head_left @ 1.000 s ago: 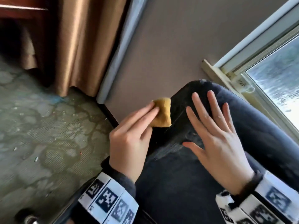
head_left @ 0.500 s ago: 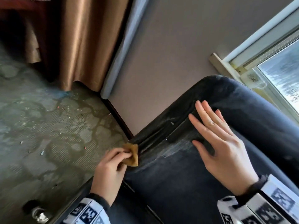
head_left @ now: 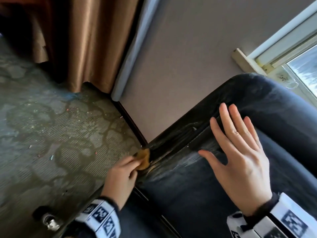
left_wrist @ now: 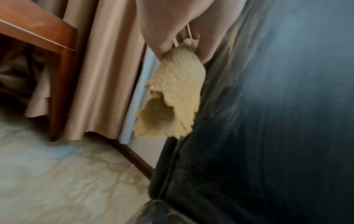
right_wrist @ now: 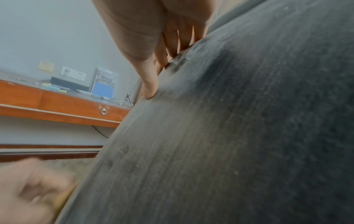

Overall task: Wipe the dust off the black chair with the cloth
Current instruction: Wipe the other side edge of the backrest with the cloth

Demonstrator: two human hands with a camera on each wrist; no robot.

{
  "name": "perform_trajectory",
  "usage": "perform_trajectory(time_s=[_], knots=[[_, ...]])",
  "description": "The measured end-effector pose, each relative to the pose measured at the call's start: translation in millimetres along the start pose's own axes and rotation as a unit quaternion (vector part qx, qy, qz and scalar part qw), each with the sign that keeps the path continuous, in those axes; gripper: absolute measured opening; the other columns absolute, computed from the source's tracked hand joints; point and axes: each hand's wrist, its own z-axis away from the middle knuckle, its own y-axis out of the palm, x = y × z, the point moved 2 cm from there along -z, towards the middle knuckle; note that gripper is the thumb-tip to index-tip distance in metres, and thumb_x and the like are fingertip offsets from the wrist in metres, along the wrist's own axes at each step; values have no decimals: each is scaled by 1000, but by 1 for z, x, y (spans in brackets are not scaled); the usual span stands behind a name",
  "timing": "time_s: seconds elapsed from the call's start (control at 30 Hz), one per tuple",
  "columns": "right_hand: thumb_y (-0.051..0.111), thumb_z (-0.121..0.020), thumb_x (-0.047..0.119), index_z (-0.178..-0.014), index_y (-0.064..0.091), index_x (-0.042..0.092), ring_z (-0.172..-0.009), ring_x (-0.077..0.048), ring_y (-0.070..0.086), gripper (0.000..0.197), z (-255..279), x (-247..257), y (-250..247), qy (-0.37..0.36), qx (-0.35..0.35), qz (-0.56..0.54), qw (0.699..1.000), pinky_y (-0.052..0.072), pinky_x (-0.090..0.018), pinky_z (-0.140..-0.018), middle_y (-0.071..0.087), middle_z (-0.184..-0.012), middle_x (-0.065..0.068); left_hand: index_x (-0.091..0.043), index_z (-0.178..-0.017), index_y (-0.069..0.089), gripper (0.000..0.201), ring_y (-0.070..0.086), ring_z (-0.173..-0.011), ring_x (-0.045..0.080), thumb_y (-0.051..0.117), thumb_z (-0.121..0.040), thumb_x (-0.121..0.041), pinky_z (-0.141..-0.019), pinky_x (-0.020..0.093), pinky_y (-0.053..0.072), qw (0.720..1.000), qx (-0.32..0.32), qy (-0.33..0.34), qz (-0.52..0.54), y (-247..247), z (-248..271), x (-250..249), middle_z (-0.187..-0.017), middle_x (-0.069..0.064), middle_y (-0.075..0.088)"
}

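Observation:
The black chair (head_left: 197,186) fills the lower right of the head view, its back dusty with pale streaks. My left hand (head_left: 123,176) pinches a small yellow cloth (head_left: 143,159) against the chair's left edge, low down near the floor. In the left wrist view the fluffy cloth (left_wrist: 176,94) hangs from my fingers along the chair's side (left_wrist: 268,121). My right hand (head_left: 240,152) lies flat on the chair back with straight, spread fingers. In the right wrist view those fingers (right_wrist: 151,84) press on the dusty black surface (right_wrist: 229,136).
A brown curtain (head_left: 89,42) and a pale curtain edge (head_left: 130,52) hang beside a taupe wall (head_left: 185,69). Patterned carpet (head_left: 51,143) with small litter lies left. A window (head_left: 301,66) is at upper right. A chair caster (head_left: 48,220) shows below. A wooden desk (right_wrist: 57,103) stands behind.
My left hand has slid the cloth down the chair's left edge from near the top to low by the floor. The right hand stayed flat on the chair back.

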Motion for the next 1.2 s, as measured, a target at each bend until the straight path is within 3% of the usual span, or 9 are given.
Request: perform_trajectory(time_s=[0.1, 0.23, 0.37, 0.47, 0.63, 0.83, 0.97, 1.1, 1.2], knots=[[77, -74, 20, -126, 57, 3, -138, -31, 32, 58, -5, 4, -3, -12, 4, -5, 1000, 30, -49, -113, 41, -144, -10, -9, -99, 73, 38, 66, -88, 10, 69, -69, 13, -84, 20, 46, 998, 25, -43, 46, -13, 1, 10, -98, -5, 68], [79, -70, 26, -125, 60, 11, -141, -31, 25, 60, -17, 8, 1, -121, 99, 25, 987, 18, -53, -115, 46, -143, -2, -6, -104, 70, 38, 55, -101, -8, 63, -71, 10, -91, 2, 39, 981, -123, 79, 130, -30, -33, -61, -106, -8, 62], [80, -63, 35, -120, 64, 16, -142, -29, 23, 62, -23, 4, 2, -167, 192, 74, 964, 9, -55, -115, 48, -142, 0, -10, -110, 68, 33, 58, -110, 6, 62, -80, 4, -100, 19, 44, 973, -120, 127, 152, -8, -30, -83, -117, -4, 61], [83, -60, 32, -119, 64, 19, -141, -29, 23, 63, -23, 5, 3, -160, 194, 67, 965, 7, -56, -115, 50, -141, 0, -7, -105, 70, 28, 57, -105, 3, 54, -82, -8, -98, 8, 39, 982, -113, 89, 122, 0, -6, -47, -112, -6, 61], [86, -56, 26, -117, 66, 19, -141, -29, 24, 65, -24, 15, 5, -145, 200, 65, 967, 2, -57, -114, 53, -138, 0, -9, -96, 74, 46, 65, -92, 10, 69, -62, 22, -91, -1, 34, 999, -10, -6, 32, -5, 21, 7, -102, 3, 71], [83, -58, 32, -116, 67, 15, -137, -31, 33, 63, -28, 15, 5, -196, 204, 77, 956, 8, -57, -113, 57, -134, -4, -4, -108, 68, 40, 54, -110, 2, 60, -74, 15, -98, 4, 36, 978, -156, 79, 114, -31, -20, -54, -115, 2, 64], [88, -50, 32, -115, 67, 10, -132, -33, 41, 72, -32, 16, 15, -208, 212, 70, 952, 14, -52, -110, 62, -128, -7, -8, -114, 66, 37, 55, -113, 3, 53, -80, 2, -102, 11, 38, 982, -96, 102, 126, 0, -18, -59, -121, 1, 62], [91, -43, 31, -110, 70, 10, -126, -33, 50, 74, -34, 18, 24, -221, 212, 50, 951, 20, -48, -107, 68, -118, -6, -10, -113, 67, 46, 62, -108, 13, 56, -76, 15, -98, -4, 24, 998, -7, -20, 60, 6, -2, -7, -115, -6, 62], [92, -39, 32, -99, 75, 15, -118, -28, 58, 65, -33, 23, 34, -253, 210, 34, 944, 29, -49, -109, 73, -107, 0, -18, -120, 63, 45, 59, -112, 10, 48, -85, 6, -93, -1, 25, 992, 99, -81, -2, 3, 6, 26, -124, -5, 62]])
